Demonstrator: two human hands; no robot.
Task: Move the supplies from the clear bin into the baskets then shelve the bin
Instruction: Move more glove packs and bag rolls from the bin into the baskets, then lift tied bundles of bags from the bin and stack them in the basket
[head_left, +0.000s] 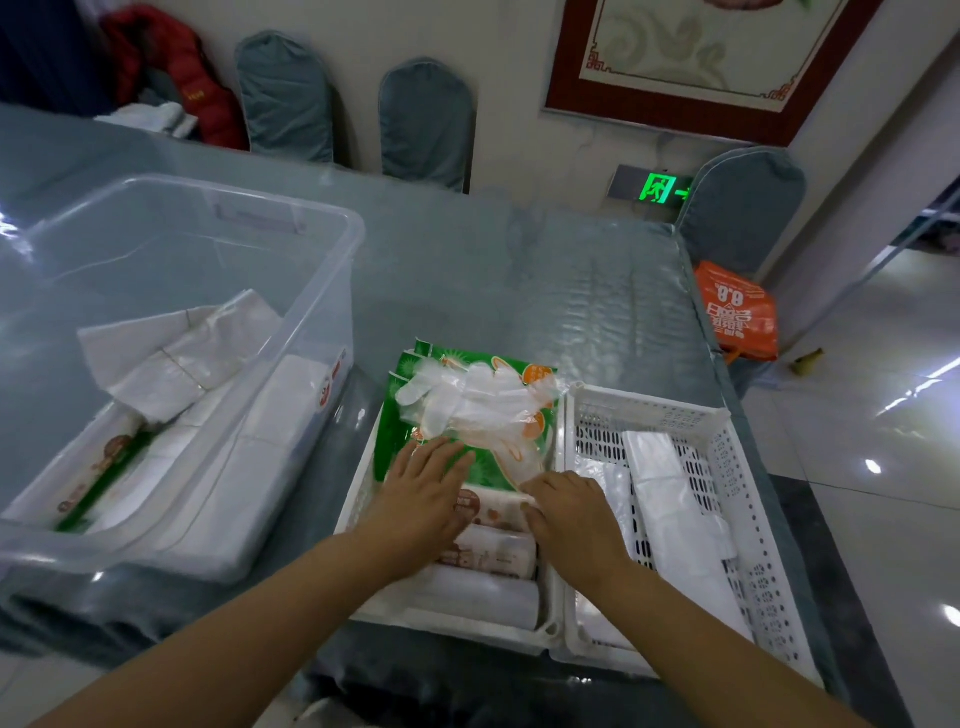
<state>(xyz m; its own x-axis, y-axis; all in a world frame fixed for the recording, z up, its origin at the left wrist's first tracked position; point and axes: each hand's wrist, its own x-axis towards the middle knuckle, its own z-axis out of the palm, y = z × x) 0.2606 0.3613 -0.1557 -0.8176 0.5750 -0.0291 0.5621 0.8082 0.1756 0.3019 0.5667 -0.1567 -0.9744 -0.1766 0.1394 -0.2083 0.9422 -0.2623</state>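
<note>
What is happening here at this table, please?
A person is moving supplies out of the clear bin into two white baskets. Both hands, left and right, rest in the left basket on the green glove packs and rolls. White packs remain in the bin, so it is not emptied yet.

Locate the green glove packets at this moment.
In the head view the green glove packets lie at the far end of the left white basket, between the clear bin and the right white basket, just beyond both hands.
</note>
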